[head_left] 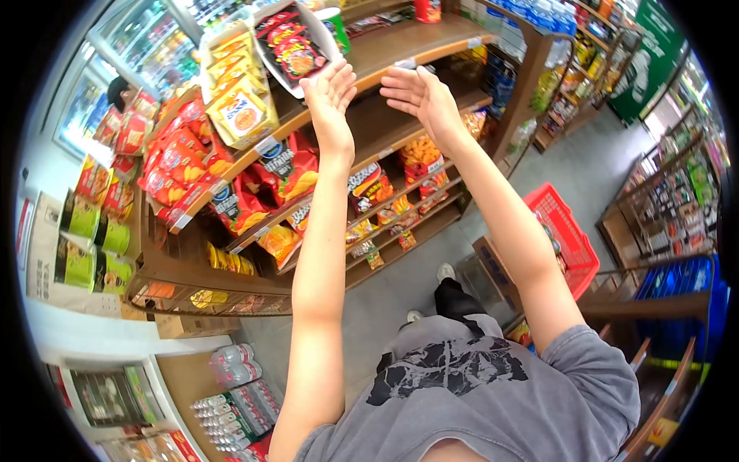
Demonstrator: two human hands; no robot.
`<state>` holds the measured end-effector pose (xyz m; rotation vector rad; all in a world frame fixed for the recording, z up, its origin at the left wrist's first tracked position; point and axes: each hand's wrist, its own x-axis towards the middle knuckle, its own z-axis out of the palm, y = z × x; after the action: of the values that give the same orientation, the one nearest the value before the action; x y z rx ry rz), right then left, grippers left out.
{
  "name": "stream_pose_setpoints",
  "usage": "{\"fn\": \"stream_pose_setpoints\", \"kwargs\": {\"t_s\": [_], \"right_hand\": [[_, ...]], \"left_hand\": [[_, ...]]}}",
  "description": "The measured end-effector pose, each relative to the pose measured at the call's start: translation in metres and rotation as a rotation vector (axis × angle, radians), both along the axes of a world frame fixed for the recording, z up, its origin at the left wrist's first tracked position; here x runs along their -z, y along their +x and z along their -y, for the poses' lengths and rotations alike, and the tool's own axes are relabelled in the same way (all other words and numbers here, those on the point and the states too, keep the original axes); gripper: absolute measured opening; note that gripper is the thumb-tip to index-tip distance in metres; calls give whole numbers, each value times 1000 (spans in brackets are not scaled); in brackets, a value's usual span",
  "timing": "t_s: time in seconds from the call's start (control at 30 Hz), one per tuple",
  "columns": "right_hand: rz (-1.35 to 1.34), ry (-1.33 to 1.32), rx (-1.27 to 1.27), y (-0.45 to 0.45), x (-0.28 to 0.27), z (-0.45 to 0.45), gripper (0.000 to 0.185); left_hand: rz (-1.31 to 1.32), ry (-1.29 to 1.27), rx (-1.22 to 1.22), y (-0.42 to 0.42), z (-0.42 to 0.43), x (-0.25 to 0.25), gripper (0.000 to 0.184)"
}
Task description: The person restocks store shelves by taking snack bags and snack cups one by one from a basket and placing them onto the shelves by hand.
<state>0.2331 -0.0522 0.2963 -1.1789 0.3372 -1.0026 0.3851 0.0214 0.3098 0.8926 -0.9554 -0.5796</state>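
Both my arms reach forward toward a wooden snack shelf [431,42]. My left hand [331,96] is held up with its fingers extended and nothing in it, close to a white bin [265,46] of black and red snack packets [296,50]. Facing it, my right hand [423,96] has its fingers stretched out, also holding nothing, in front of the shelf's upper tiers. A gap separates the two hands. Left of the bin are yellow noodle packets [242,115] in a second white bin, with red snack bags [185,158] beside them. A green tub [332,29] stands behind the packets.
A red shopping basket [573,246] is to my right. Bagged snacks [369,185] fill the lower tiers. Bottled drinks [239,408] stand on the floor at lower left, and green cups [81,215] line the left side. More stocked racks [670,177] are at right.
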Motion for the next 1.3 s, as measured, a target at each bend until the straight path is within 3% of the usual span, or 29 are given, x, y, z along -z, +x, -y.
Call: {"fn": "stream_pose_setpoints", "kwargs": {"t_s": [0.33,0.73,1.07,1.3], "right_hand": [[-62,203,173,-116,79,-15,64],[-93,367,477,-298,148,-15,66],[-196,541,943,-464,238,-47,65],[-241,670,1075,-546,285,-73,70]], "left_hand": [[-112,239,249,-88,11,98,79],[-134,428,546,-253,63,161,77],[-84,629,771,-392,70,216,75],[-66,751,870,-470,75,253,76]]}}
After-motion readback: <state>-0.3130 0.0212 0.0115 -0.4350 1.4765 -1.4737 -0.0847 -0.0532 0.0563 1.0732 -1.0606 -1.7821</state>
